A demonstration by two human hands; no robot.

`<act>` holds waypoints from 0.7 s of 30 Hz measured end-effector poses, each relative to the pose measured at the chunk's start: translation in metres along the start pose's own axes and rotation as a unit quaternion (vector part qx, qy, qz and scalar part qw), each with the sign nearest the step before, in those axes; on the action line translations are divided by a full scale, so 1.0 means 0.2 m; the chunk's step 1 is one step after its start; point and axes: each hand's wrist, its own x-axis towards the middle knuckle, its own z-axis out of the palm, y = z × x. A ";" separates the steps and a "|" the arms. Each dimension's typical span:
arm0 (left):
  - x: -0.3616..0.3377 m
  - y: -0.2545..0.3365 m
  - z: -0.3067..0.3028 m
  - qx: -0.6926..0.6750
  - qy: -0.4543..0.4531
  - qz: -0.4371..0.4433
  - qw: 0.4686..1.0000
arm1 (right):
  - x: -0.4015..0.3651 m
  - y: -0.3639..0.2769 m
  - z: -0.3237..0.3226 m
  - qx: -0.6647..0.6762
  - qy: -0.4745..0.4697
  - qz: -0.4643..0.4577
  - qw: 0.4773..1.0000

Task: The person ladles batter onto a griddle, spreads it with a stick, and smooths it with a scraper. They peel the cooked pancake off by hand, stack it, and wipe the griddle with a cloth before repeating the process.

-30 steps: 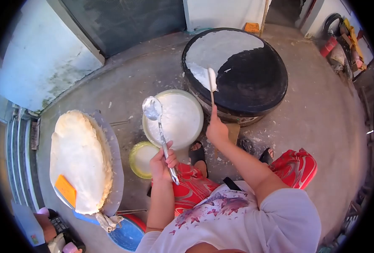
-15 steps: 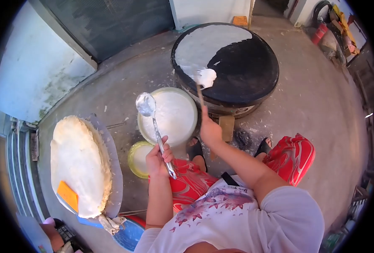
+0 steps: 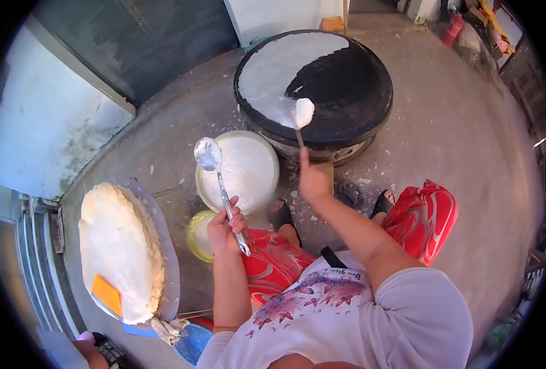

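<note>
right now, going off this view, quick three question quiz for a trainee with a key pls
1. Multiple choice. What does the left hand grip?
a) a cloth
b) a metal ladle
c) a sandal

2. True or false. The white layer covers only part of the black griddle.

3. Fill in. The flat orange piece lies on the ___.

Key: 1 b; 2 true, since the side toward the right of the picture is bare and black; 3 stack of pale sheets.
</note>
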 end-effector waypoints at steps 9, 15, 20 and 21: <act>0.02 -0.05 0.06 0.047 0.014 0.019 0.999 | -0.08 0.16 0.01 -0.076 0.002 -0.062 0.995; 0.04 -0.06 0.05 0.057 0.008 0.018 0.998 | -0.13 0.32 -0.22 -0.028 -0.003 0.090 0.996; 0.05 -0.08 0.09 0.059 0.023 0.020 0.998 | -0.04 0.51 -0.06 -0.110 0.085 -0.044 0.989; 0.05 -0.08 0.09 0.058 0.024 0.015 0.998 | -0.03 0.56 -0.10 -0.107 0.085 -0.043 0.990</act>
